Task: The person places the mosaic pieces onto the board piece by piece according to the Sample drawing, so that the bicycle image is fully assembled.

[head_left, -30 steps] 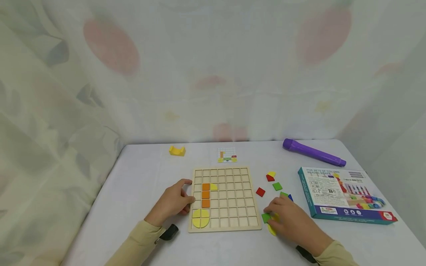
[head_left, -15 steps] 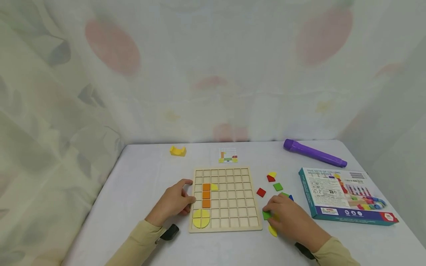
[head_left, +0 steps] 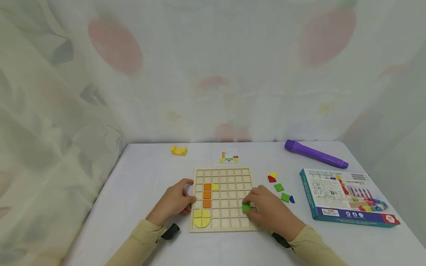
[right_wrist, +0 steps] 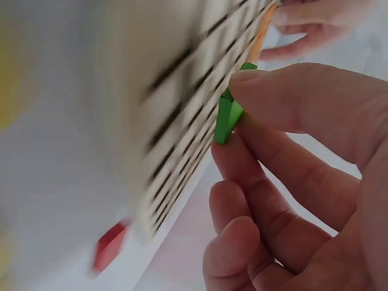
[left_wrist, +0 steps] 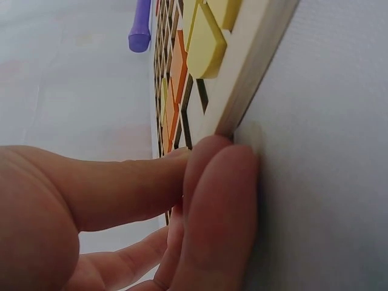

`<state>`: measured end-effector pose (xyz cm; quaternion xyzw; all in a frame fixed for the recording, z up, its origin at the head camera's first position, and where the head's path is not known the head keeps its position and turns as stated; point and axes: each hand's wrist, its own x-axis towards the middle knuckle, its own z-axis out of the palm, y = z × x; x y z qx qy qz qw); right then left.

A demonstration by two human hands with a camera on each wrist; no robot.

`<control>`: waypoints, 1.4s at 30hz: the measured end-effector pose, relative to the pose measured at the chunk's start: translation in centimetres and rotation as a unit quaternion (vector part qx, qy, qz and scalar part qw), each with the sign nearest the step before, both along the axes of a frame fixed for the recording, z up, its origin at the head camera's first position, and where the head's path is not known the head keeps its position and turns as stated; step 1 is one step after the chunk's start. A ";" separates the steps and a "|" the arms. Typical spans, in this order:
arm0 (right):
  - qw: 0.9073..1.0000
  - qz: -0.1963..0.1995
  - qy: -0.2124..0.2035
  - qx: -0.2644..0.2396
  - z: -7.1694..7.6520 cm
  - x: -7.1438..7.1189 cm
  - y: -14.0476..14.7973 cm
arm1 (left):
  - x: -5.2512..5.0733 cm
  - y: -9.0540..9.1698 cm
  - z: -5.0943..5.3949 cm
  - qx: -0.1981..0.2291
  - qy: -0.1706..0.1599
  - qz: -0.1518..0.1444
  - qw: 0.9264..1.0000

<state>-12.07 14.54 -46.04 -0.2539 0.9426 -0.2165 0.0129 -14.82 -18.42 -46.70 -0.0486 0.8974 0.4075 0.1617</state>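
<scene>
A wooden grid board (head_left: pixel 229 214) lies on the table, with three orange square tiles (head_left: pixel 207 194) in a column. A yellow corner-cut tile (head_left: pixel 215 187) sits beside the top one. Four-part yellow disc (head_left: pixel 201 218) fills the near left cells. My left hand (head_left: pixel 173 202) pinches the board's left edge between thumb and fingers (left_wrist: pixel 221 200). Over the board's right side, my right hand (head_left: pixel 271 211) pinches a green square tile (head_left: pixel 246 207) between thumb and fingers. Its green edges (right_wrist: pixel 225 121) show in the right wrist view; whether this is one tile or two, I cannot tell.
Right of the board lie loose green tiles (head_left: pixel 279 187), a blue piece (head_left: pixel 292 199) and red and yellow pieces (head_left: pixel 272 178). A red tile (right_wrist: pixel 110 247) shows beside the board. A pattern card (head_left: pixel 229 155), yellow stand (head_left: pixel 179 150), purple stick (head_left: pixel 316 154) and box (head_left: pixel 347 197) stand around.
My right hand has lifted the green tile from the loose pieces and carried it left over the board. My left hand has stayed at the board's left edge.
</scene>
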 end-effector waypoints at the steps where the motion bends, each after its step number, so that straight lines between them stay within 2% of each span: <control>1: 1.000 0.004 0.003 0.000 0.1 -0.1 -0.8 | 0.0 0.0 0.0 0.000 -0.001 0.001 1.000; 8: 0.998 0.048 0.021 -0.021 0.5 -0.2 -5.6 | 0.0 0.0 0.1 0.007 0.000 0.002 1.000; 15: 0.997 0.075 0.029 -0.021 -0.1 -0.2 -7.9 | 0.0 0.0 0.1 0.010 0.004 -0.003 1.000; 25: 0.998 0.067 0.015 0.008 -1.2 -0.1 -8.3 | 0.0 0.1 -0.1 0.011 0.001 -0.006 1.000; 42: 0.998 0.068 -0.004 0.009 -1.1 -0.2 -8.6 | 0.1 0.1 0.4 0.003 0.002 0.001 1.000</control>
